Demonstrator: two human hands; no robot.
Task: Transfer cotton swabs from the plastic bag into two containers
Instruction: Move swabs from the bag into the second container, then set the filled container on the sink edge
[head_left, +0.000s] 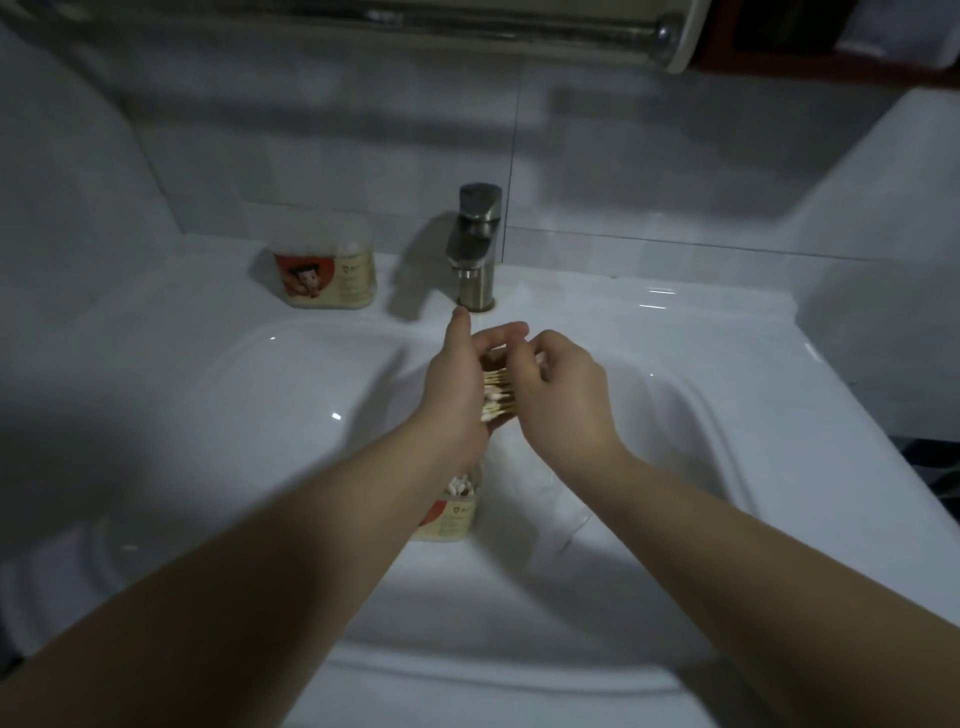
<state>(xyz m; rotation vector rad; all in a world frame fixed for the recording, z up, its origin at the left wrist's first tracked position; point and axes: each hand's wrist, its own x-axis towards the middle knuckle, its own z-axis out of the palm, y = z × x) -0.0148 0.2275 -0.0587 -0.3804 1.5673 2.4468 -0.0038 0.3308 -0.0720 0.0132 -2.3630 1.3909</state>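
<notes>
Over the sink basin, my left hand (457, 384) holds a bundle of wooden cotton swabs (498, 397) in its curled fingers. My right hand (563, 395) is beside it, its fingertips pinching at the bundle's right side. One clear container (449, 512) with an orange label stands in the basin under my left wrist, with white swab tips showing inside. A second clear container (324, 275) with the same label stands on the ledge at the back left. A clear plastic bag (550, 514) lies in the basin below my right forearm, hard to make out.
A metal faucet (475, 249) rises at the back middle of the white sink (291, 395). Tiled wall behind, and a metal rail (467, 26) runs overhead. The counter's right edge drops off near a dark patterned floor (930, 467).
</notes>
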